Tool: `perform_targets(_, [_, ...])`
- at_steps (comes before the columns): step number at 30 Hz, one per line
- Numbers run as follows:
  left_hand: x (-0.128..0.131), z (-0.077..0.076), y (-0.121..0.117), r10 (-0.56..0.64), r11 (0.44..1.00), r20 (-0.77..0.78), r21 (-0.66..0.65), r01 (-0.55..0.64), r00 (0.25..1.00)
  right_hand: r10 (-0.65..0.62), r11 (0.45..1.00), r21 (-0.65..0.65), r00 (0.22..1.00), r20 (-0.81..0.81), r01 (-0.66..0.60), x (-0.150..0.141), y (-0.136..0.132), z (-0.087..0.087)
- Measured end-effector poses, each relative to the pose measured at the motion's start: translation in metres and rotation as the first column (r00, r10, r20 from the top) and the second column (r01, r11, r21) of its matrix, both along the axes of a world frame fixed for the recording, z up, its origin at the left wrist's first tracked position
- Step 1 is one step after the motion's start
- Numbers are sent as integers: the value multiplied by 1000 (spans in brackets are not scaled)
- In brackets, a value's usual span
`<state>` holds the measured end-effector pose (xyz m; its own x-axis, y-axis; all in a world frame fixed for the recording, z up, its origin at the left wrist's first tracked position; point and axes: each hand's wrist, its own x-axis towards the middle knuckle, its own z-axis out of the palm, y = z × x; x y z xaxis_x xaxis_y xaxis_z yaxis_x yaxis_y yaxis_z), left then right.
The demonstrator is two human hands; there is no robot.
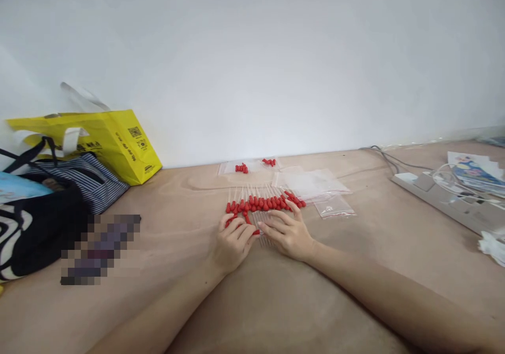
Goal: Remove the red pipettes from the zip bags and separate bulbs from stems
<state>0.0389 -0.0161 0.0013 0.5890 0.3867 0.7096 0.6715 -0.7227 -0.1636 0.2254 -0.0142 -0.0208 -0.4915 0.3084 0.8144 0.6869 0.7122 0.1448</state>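
Note:
My left hand (235, 241) pinches a small red rubber bulb (256, 232) between thumb and fingertips. Close beside it, my right hand (290, 233) is closed, with its fingertips meeting near that bulb; what they hold is hidden. Thin clear tubes (266, 242) lie under and between both hands. Just beyond my fingers stretches a row of droppers (258, 202), clear tubes with red bulbs toward me and tips toward the wall. A few loose red bulbs lie by my left fingers, partly covered.
Zip bags with red-bulbed pieces (241, 168) lie by the wall, and clear zip bags (311, 183) sit right of the row. A power strip (434, 196) with cables and papers is at right. A yellow bag (118, 143), striped pouch (100, 178) and black bag (43, 233) stand left.

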Motion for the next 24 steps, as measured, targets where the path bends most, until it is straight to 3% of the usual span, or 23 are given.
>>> perform_targets(10, [-2, -10, 5, -55, 998, -29, -36, 54, 998, -7, 1000, 21, 1000, -3, 7, 2, 1, -5])
perform_targets(24, [-11, -9, 1, -43, 994, -52, -99, 38, 998, -1, 1000, 29, 1000, -12, 2, 1, 1, -4])
